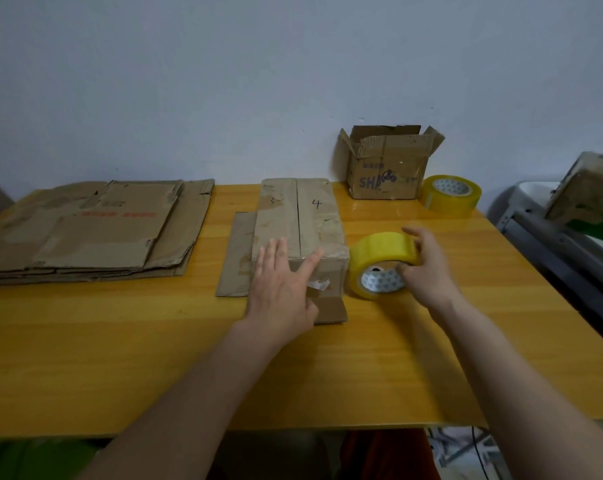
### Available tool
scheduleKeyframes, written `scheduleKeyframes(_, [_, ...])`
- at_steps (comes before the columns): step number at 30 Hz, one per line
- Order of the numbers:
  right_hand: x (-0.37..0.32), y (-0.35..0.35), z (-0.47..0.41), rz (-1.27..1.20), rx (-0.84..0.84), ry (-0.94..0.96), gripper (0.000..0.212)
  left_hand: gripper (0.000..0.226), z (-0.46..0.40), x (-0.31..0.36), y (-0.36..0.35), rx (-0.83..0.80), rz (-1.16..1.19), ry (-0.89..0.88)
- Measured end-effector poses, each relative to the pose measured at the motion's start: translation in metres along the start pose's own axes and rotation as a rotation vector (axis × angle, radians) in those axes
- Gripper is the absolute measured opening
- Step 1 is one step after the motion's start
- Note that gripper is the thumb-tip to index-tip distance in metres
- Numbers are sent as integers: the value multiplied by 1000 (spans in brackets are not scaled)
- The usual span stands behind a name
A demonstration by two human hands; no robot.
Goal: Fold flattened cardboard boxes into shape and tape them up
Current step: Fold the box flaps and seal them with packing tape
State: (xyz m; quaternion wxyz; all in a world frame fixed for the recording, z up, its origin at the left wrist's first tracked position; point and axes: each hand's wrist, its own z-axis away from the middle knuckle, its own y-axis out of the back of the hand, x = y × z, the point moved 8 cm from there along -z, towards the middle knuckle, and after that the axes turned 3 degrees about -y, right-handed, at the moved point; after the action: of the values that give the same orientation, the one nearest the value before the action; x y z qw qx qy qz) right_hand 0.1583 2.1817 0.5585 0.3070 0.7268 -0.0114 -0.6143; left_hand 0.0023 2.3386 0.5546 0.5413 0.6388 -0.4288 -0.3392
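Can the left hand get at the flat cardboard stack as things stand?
Probably yes. The left hand rests open on the folded box, holding nothing, and only bare table lies between it and the cardboard stack.

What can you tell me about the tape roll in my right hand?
The tape roll is a thick ring of yellowish clear packing tape on a white printed core. It stands on edge on the wooden table, just right of the folded cardboard box. The right hand grips it, fingers over the top and thumb at the core.
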Motion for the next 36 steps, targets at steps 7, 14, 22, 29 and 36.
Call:
scheduleKeyframes(7, [-79,-53,53,611,-50,558,63,84,0,-4,3,-48,-30,-17])
scheduleKeyframes(14, [-69,-101,69,899,-86,633,58,76,11,-34,10,98,139,-116])
scheduleKeyframes(22, [-72,-106,65,961,-45,623,63,73,31,-65,6,310,792,103])
scheduleKeyframes(29, [-72,-116,63,992,-9,593,71,92,47,-56,-35,80,1298,303])
scheduleKeyframes(36, [-80,-120,66,970,-6,584,65,91,30,-62,0,192,690,232])
